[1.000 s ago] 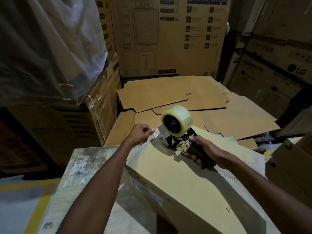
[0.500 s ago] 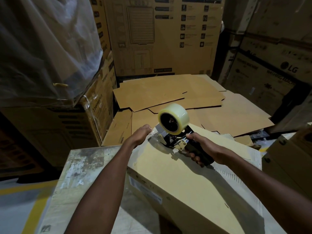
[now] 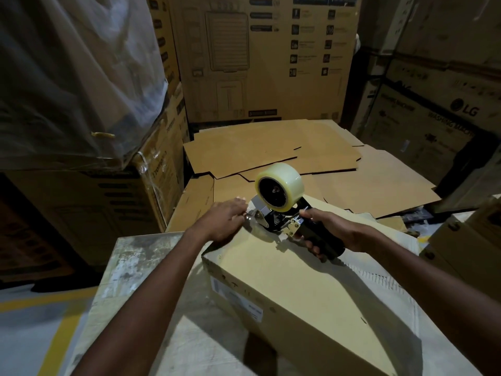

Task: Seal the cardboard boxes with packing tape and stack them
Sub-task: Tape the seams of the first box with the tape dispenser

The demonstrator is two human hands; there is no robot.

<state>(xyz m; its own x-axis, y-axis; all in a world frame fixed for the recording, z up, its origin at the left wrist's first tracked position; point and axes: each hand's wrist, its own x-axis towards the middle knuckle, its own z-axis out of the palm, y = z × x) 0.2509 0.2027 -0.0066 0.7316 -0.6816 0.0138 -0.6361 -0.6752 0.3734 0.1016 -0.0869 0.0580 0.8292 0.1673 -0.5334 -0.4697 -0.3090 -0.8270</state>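
Holding the tape dispenser (image 3: 273,222) by its black handle, my right grip (image 3: 334,232) is curled tight round it. The dispenser rests on the far end of the cardboard box (image 3: 298,289), its clear tape roll (image 3: 287,180) upright. At the box's far left corner, my left grip (image 3: 223,223) pinches the tape end (image 3: 248,214) at the dispenser's front. Under the box is the table (image 3: 130,256); beyond it lie flattened cardboard sheets (image 3: 271,150).

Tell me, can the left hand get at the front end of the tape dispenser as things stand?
Likely yes: the left hand is right at the front of the tape dispenser, with nothing between them. The right hand grips the handle at the back, out of its way.
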